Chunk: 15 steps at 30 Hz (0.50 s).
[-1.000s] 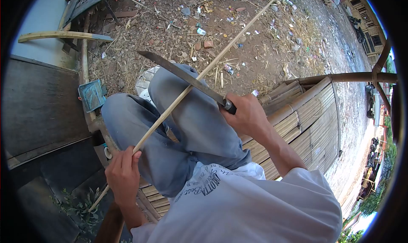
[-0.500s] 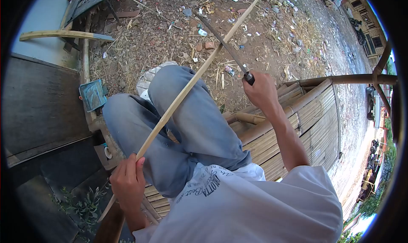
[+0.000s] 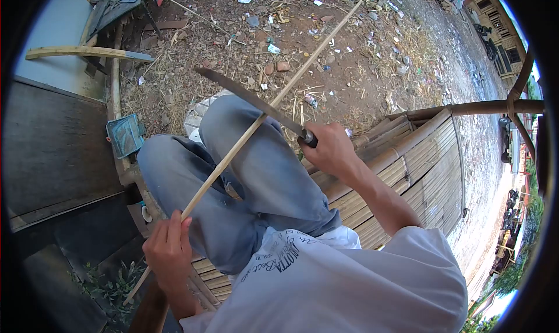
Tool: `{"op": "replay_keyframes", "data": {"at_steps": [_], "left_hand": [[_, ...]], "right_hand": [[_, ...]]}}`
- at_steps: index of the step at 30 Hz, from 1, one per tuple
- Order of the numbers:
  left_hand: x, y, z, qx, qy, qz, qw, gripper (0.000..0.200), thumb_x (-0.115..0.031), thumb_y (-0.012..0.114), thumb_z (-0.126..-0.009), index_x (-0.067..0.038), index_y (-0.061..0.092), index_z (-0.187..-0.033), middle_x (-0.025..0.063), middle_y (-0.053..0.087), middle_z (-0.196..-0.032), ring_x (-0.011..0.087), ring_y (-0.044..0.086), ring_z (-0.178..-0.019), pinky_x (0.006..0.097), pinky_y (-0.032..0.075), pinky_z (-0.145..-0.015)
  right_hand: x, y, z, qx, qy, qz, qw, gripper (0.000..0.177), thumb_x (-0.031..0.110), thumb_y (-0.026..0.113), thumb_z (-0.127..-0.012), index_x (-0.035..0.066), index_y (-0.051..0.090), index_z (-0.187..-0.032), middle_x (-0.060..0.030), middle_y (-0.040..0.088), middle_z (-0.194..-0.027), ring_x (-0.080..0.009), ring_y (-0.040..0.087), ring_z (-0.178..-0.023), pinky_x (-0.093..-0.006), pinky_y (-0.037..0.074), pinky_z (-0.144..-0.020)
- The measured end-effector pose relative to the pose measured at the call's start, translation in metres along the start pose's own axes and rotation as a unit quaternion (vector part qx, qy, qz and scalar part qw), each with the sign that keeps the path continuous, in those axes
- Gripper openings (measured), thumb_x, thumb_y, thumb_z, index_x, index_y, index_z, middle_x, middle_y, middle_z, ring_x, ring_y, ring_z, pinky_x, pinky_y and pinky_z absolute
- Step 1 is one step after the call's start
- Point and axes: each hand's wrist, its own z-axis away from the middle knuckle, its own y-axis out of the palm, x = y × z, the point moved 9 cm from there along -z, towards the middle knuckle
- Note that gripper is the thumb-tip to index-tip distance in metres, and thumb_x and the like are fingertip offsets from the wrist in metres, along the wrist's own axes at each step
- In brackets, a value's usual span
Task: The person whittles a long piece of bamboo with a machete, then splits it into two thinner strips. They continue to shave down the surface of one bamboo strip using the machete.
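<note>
The person sat in a white shirt (image 3: 349, 280), with gray pants (image 3: 273, 170) bent up at the knees. Close in, on the left side, the left hand (image 3: 167, 248) had its fingers closed on a long, thin stick (image 3: 224, 166). The stick was over the lap, and its long way ran on a slant. The short end poked out below the left hand, down and to the left, near a green plant (image 3: 116, 289). The long end went up and to the right, past the knees, and pointed away from the body, out over the dirt (image 3: 378, 71). A bit farther out, the right hand (image 3: 332, 149) gripped the handle of a knife (image 3: 244, 94), its fingers curled tight. The blade crossed over the stick near one knee, and its tip pointed up and to the left. The two made an X. On the right was a bench (image 3: 431, 164) made of bamboo strips. Off to the left sat a blue tray (image 3: 124, 136), tipped on its side. Past the knees, a red brick (image 3: 283, 67) lay on the dirt with bits of trash and straw. A pale road (image 3: 471, 82) ran along the far right.
</note>
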Motion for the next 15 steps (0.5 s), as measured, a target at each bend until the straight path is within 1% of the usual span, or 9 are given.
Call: {"op": "replay_keyframes", "data": {"at_steps": [1, 3, 4, 6, 10, 11, 13, 14, 15], "left_hand": [[0.005, -0.002, -0.001, 0.002, 0.002, -0.002, 1.000, 0.018, -0.015, 0.065, -0.088, 0.001, 0.064, -0.094, 0.0105, 0.058, -0.069, 0.0261, 0.057, -0.060, 0.0370, 0.044, -0.050], [0.016, -0.011, 0.001, -0.010, 0.011, -0.025, 1.000, 0.016, -0.014, 0.066, -0.086, 0.000, 0.063, -0.093, 0.0098, 0.056, -0.069, 0.0259, 0.055, -0.060, 0.0370, 0.042, -0.051], [0.022, -0.012, 0.003, -0.007, 0.011, -0.027, 1.000, 0.016, -0.014, 0.066, -0.086, 0.000, 0.063, -0.093, 0.0098, 0.056, -0.069, 0.0259, 0.055, -0.060, 0.0370, 0.042, -0.051], [0.034, -0.012, 0.005, -0.014, 0.023, -0.011, 1.000, 0.015, -0.013, 0.066, -0.086, 0.000, 0.062, -0.091, 0.0096, 0.054, -0.069, 0.0262, 0.052, -0.060, 0.0374, 0.040, -0.051], [0.061, -0.015, 0.008, -0.019, 0.029, 0.026, 0.999, 0.017, -0.015, 0.065, -0.086, 0.001, 0.061, -0.091, 0.0099, 0.052, -0.068, 0.0268, 0.050, -0.059, 0.0379, 0.038, -0.050], [0.070, -0.015, 0.010, -0.007, 0.011, 0.031, 0.999, 0.017, -0.015, 0.064, -0.087, 0.001, 0.061, -0.091, 0.0102, 0.052, -0.068, 0.0272, 0.049, -0.060, 0.0383, 0.038, -0.053], [0.085, -0.016, 0.012, 0.010, -0.008, 0.036, 0.999, 0.017, -0.015, 0.063, -0.088, 0.001, 0.060, -0.091, 0.0105, 0.052, -0.069, 0.0277, 0.049, -0.062, 0.0387, 0.038, -0.055], [0.092, -0.017, 0.014, 0.012, -0.013, 0.022, 1.000, 0.017, -0.015, 0.062, -0.088, 0.002, 0.060, -0.091, 0.0107, 0.052, -0.070, 0.0281, 0.049, -0.064, 0.0390, 0.038, -0.059], [0.099, -0.019, 0.015, 0.013, -0.017, 0.008, 1.000, 0.016, -0.014, 0.062, -0.089, 0.002, 0.060, -0.091, 0.0108, 0.052, -0.071, 0.0285, 0.049, -0.067, 0.0393, 0.038, -0.063]], "right_hand": [[0.001, 0.000, -0.001, -0.001, 0.002, -0.003, 1.000, 0.018, 0.018, 0.062, -0.079, 0.001, 0.060, -0.074, -0.0213, 0.057, -0.061, -0.0416, 0.058, -0.060, -0.0464, 0.044, -0.056], [0.000, -0.010, -0.006, -0.045, 0.034, 0.039, 0.998, 0.020, 0.019, 0.063, -0.079, 0.000, 0.060, -0.074, -0.0221, 0.056, -0.062, -0.0424, 0.057, -0.061, -0.0463, 0.043, -0.057], [0.000, -0.014, -0.010, -0.044, 0.035, 0.036, 0.998, 0.020, 0.019, 0.063, -0.079, 0.000, 0.060, -0.074, -0.0221, 0.056, -0.062, -0.0424, 0.057, -0.061, -0.0463, 0.043, -0.057], [-0.021, -0.035, -0.015, -0.083, 0.130, 0.024, 0.988, 0.022, 0.023, 0.060, -0.082, 0.002, 0.059, -0.075, -0.0213, 0.060, -0.064, -0.0425, 0.060, -0.065, -0.0497, 0.046, -0.062], [-0.022, -0.041, -0.012, -0.086, 0.144, 0.036, 0.985, 0.022, 0.023, 0.062, -0.083, 0.002, 0.058, -0.079, -0.0219, 0.060, -0.066, -0.0422, 0.060, -0.066, -0.0477, 0.046, -0.061], [-0.021, -0.039, -0.011, -0.086, 0.146, 0.036, 0.985, 0.022, 0.023, 0.062, -0.083, 0.002, 0.058, -0.079, -0.0219, 0.060, -0.066, -0.0422, 0.060, -0.066, -0.0477, 0.046, -0.061], [-0.019, -0.044, -0.007, -0.152, 0.140, -0.025, 0.978, 0.028, 0.028, 0.065, -0.084, 0.001, 0.056, -0.088, -0.0163, 0.060, -0.064, -0.0362, 0.060, -0.059, -0.0441, 0.045, -0.058], [-0.021, -0.042, -0.007, -0.151, 0.142, -0.026, 0.978, 0.028, 0.028, 0.065, -0.084, 0.001, 0.056, -0.088, -0.0163, 0.060, -0.064, -0.0362, 0.060, -0.059, -0.0441, 0.045, -0.058], [-0.031, -0.045, -0.007, -0.193, 0.166, -0.133, 0.958, 0.035, 0.032, 0.067, -0.085, 0.001, 0.054, -0.093, -0.0120, 0.059, -0.064, -0.0300, 0.059, -0.057, -0.0405, 0.045, -0.056]]}}
